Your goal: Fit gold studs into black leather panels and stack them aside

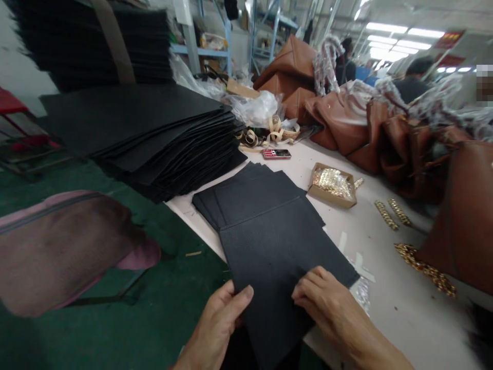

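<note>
A black leather-like panel [269,257] with a seam across it lies at the table's front edge, its near end jutting past the edge toward me. My left hand [227,313] is closed on the panel's left edge, thumb on top and fingers underneath. Over the right part of the same panel, my right hand [323,298] has its fingers curled and pressed together. Whatever they may hold is hidden. Under the far end of the panel, several more black pieces [246,185] are fanned out.
Tall stacks of black sheets [154,118] stand at the left. Brown bags [354,123] line the table's right and back. A small box of gold chain pieces [333,185], loose gold chains [425,270] and a red phone [276,153] lie on the table [400,293]. A covered chair [77,246] is at left.
</note>
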The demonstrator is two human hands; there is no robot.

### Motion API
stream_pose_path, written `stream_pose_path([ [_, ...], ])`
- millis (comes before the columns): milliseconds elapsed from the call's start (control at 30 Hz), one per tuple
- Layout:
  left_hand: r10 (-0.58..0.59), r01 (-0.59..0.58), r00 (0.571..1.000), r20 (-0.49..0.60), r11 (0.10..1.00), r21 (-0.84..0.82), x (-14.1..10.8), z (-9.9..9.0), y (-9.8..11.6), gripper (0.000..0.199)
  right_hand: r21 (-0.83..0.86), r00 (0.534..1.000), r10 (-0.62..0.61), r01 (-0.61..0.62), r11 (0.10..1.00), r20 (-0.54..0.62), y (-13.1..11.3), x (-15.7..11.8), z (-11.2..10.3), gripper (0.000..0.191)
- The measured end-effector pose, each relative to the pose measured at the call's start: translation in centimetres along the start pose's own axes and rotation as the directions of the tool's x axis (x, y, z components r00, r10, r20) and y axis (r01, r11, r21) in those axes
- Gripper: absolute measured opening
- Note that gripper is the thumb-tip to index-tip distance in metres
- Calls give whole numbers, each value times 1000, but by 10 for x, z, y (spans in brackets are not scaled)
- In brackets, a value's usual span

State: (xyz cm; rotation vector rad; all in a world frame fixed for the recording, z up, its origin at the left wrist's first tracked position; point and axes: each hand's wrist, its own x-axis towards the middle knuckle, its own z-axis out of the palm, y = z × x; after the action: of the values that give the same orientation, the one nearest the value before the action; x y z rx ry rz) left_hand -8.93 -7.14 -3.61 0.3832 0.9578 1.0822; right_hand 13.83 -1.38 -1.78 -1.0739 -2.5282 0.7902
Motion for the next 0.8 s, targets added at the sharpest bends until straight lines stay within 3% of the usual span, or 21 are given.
stream_pose_path([
  [100,-46,46,999,4,999,-18,2,5,-2,30,217,994,75,-55,975,-84,-5,-9,-1,19],
  [200,-79,79,997,21,997,2,4,11,-3,28,407,938,312,-229,884,-149,-7,0,4,14],
  [267,-78,76,995,65,997,31,4,13,-3,29,524,879,465,-350,776,-102,-8,10,8,14],
  [333,-78,77,992,95,997,20,3,14,-3,33,607,841,541,-417,676,-25,-9,19,13,17],
  [567,-135,139,990,41,984,-116,8,14,-6,32,693,797,587,-504,516,143,-6,31,19,22],
  [667,-162,175,982,98,974,-142,9,14,-5,33,665,789,594,-529,526,158,-8,33,16,19],
  [800,-167,190,976,138,966,-173,9,14,-6,34,638,814,563,-509,578,140,-12,34,13,15],
])
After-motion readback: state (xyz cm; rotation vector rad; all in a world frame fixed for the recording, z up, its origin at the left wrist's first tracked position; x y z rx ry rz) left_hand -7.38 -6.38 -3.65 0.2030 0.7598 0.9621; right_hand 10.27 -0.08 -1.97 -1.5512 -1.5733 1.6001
